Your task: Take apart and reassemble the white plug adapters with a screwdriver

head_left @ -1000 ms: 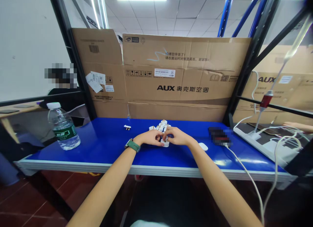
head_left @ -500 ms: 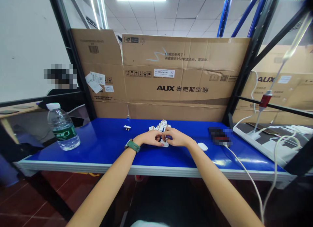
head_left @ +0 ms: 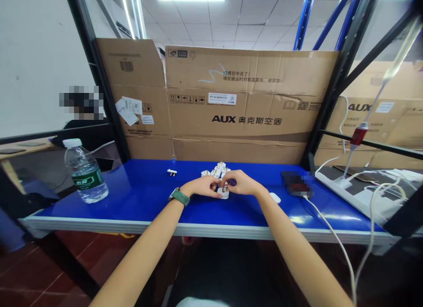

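Note:
A white plug piece (head_left: 224, 194) rests on the blue tabletop in front of me. My left hand (head_left: 207, 186), with a green watch strap at its wrist, steadies the piece between thumb and fingers on its left side. Over its top, my right hand (head_left: 243, 183) is closed in a pinch; whatever is between the fingertips is too small to make out. Just behind the hands lies a cluster of white plugs (head_left: 219, 168) with metal pins. Another white plug (head_left: 172, 172) lies apart to the left, and a rounded white cover (head_left: 275, 197) lies right of my right wrist.
A water bottle (head_left: 85, 172) stands at the left end of the blue table (head_left: 139, 205). Toward the right is a blurred dark device (head_left: 297, 183) with a white cable (head_left: 330, 225) over the front edge. Cardboard (head_left: 246, 144) walls the back. A person sits beyond the left side.
My right hand has risen slightly and its fingers have shifted, uncovering more of the white plug piece. My left hand stays nearly still.

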The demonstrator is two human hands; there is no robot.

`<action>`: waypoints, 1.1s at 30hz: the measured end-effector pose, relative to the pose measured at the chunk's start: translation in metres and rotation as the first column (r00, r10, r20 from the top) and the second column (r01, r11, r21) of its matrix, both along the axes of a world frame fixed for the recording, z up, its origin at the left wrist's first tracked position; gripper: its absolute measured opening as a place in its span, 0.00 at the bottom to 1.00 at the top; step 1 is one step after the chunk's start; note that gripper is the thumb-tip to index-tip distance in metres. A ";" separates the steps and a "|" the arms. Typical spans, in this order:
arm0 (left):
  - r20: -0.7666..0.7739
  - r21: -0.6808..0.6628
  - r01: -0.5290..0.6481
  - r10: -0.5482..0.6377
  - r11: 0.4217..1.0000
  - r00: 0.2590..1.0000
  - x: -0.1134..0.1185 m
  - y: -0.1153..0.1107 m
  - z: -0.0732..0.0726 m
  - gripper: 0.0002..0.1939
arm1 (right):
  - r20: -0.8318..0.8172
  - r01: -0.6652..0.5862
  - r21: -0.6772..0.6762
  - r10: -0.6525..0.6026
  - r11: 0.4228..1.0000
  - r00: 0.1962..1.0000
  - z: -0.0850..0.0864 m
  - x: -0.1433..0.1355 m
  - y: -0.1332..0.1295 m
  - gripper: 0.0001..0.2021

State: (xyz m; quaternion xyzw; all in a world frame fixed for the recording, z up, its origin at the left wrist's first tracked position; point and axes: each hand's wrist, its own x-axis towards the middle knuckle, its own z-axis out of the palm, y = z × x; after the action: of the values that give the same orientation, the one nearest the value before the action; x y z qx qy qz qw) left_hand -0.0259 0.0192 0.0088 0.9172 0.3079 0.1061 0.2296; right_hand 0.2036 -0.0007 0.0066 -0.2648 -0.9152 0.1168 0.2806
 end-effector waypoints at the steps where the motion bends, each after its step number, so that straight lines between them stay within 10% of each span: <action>1: -0.002 0.003 -0.001 0.001 1.000 1.000 0.000 -0.001 0.001 0.24 | -0.001 0.007 -0.021 -0.007 1.000 1.000 0.000 0.001 0.001 0.13; 33: -0.021 0.010 -0.012 0.012 1.000 1.000 0.001 -0.003 0.003 0.24 | 0.047 0.045 -0.095 -0.041 0.994 0.998 -0.004 0.001 0.003 0.06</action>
State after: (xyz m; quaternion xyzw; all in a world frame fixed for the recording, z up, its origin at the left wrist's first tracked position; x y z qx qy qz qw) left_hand -0.0253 0.0161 0.0116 0.9176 0.3151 0.0992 0.2210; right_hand 0.2051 0.0024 0.0028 -0.3002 -0.9087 0.1485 0.2492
